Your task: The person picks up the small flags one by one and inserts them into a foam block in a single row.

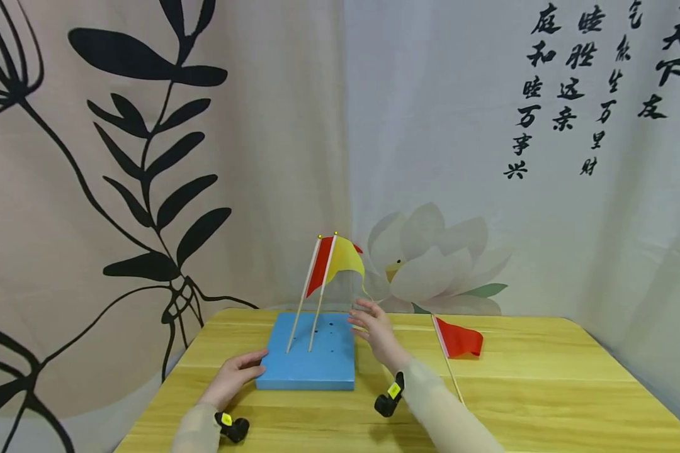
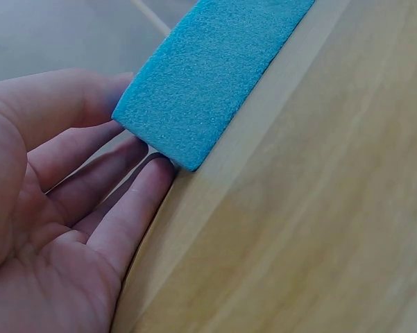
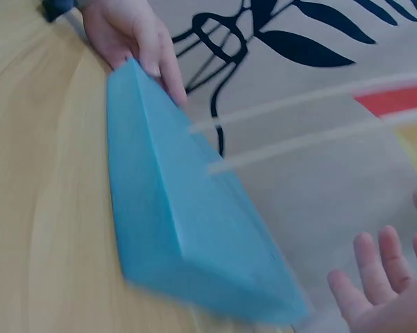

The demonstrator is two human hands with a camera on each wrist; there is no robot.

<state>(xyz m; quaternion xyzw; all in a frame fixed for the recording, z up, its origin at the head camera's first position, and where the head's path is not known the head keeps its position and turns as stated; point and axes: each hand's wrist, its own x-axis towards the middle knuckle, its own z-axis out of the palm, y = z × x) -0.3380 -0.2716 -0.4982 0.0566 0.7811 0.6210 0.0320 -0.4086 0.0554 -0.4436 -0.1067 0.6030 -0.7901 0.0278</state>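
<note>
- Currently, a flat, rectangular light-blue foam block (image 1: 306, 372) sits on the wood-grained table (image 1: 549, 390); two pale slender sticks (image 1: 298, 311) stand in it, leaning toward one o'clock, with a small red flag (image 1: 317, 270) and a small yellow flag (image 1: 344, 258).
- The left hand (image 1: 235, 379), at the block's eight o'clock, rests relaxed fingers against its edge without wrapping round it; steady pressure there should stop the light foam sliding.
- The right hand (image 1: 375, 330), at two o'clock, has loosely spread fingers and grasps nothing. It had best clear the yellow flag gently, since a snag could tilt its stick.
- At three o'clock lies a loose red flag (image 1: 460, 340); its stick is probably best pinched low.
- The right sleeve (image 1: 447, 409) hides that stick's lower end. Whether the yellow flag's trailing edge meets the right fingertips cannot be told; the right wrist view is blurred and crops both standing flags.
</note>
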